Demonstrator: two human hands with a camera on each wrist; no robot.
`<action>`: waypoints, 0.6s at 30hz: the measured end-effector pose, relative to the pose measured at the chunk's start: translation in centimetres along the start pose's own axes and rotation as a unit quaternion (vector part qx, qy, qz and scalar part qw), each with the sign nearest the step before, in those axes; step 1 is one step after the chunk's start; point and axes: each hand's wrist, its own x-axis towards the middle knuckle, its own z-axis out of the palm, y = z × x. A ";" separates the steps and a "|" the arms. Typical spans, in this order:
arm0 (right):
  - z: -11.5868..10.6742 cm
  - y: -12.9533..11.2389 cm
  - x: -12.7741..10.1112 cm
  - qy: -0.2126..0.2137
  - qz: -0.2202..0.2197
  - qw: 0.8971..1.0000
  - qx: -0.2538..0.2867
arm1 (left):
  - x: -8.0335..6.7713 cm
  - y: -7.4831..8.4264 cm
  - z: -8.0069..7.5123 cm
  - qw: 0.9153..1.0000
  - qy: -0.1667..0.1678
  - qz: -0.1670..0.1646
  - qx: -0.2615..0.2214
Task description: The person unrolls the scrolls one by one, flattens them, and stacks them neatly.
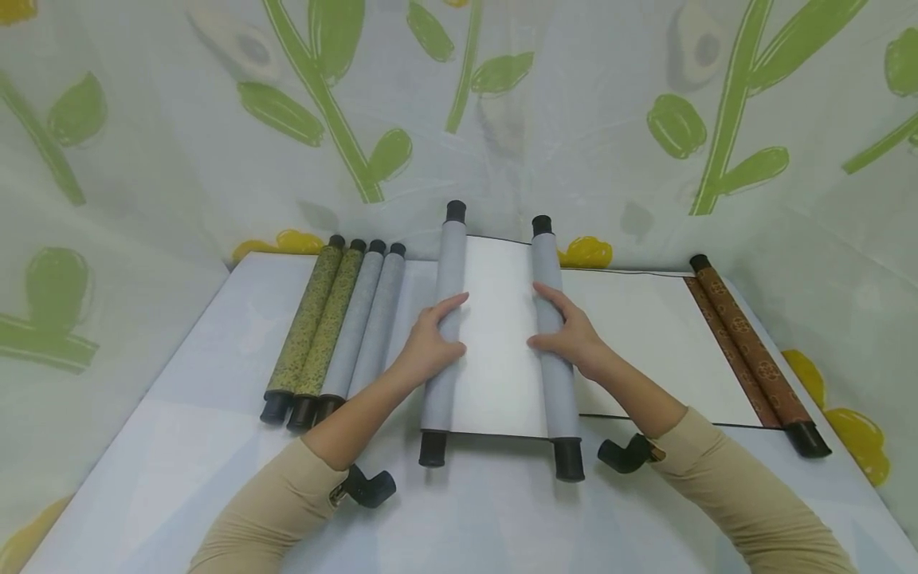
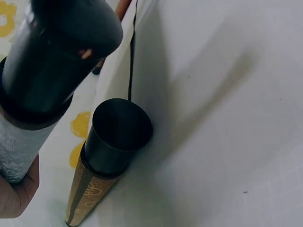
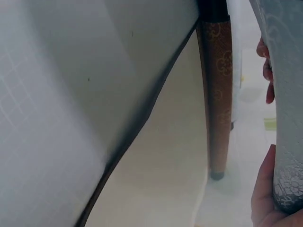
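Plainly, the grey scroll (image 1: pixel 500 343) was at the clock's centre in the head view, held up off the table (image 1: pixel 495 530) and partly unrolled, with a blank white strip between its two black-capped rollers. The left hand (image 1: pixel 433 341) was clamped on the roller toward nine o'clock, and the right hand (image 1: pixel 570 331) was clamped on the one toward three, thumb and fingers curled round each. Behind it, toward three o'clock, a brown scroll (image 1: pixel 667 343) lay open on the table, its pale sheet running out to a brown roller (image 1: pixel 753 347) near four o'clock. The markings on that roller's cloth were flower figures, and the right wrist view showed pale floral scrollwork on the grey cloth as well; none of it formed letters. Toward nine o'clock, two green-gold rollers (image 1: pixel 307 323) and two grey rollers (image 1: pixel 366 319) lay side by side, slanting toward seven. The left wrist view caught one more black-capped roller (image 2: pixel 94 189) resting on the table, brownish with gold figures. At twelve, the backdrop (image 1: pixel 574 119) carried green leaves.
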 end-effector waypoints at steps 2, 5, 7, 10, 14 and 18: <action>-0.2 0.0 -0.1 0.001 -0.002 1.000 -0.001 | -0.1 0.0 -0.1 1.000 0.002 0.009 0.009; -0.6 0.1 -0.2 -0.001 -0.005 1.000 -0.005 | -0.2 -0.1 -0.4 1.000 0.001 0.014 0.020; -0.9 0.2 -0.3 -0.003 -0.004 1.000 -0.014 | -0.4 -0.1 -0.6 1.000 0.000 0.015 0.025; -1.2 0.2 -0.4 -0.008 0.001 1.000 -0.013 | -0.5 0.0 -0.8 1.000 0.000 0.015 0.022; -1.6 0.3 -0.5 -0.012 0.003 1.000 -0.003 | -0.6 0.0 -0.9 1.000 0.005 0.023 0.018; -1.8 0.4 -0.5 -0.006 -0.001 1.000 -0.021 | -0.6 0.0 -0.8 1.000 0.008 0.024 0.013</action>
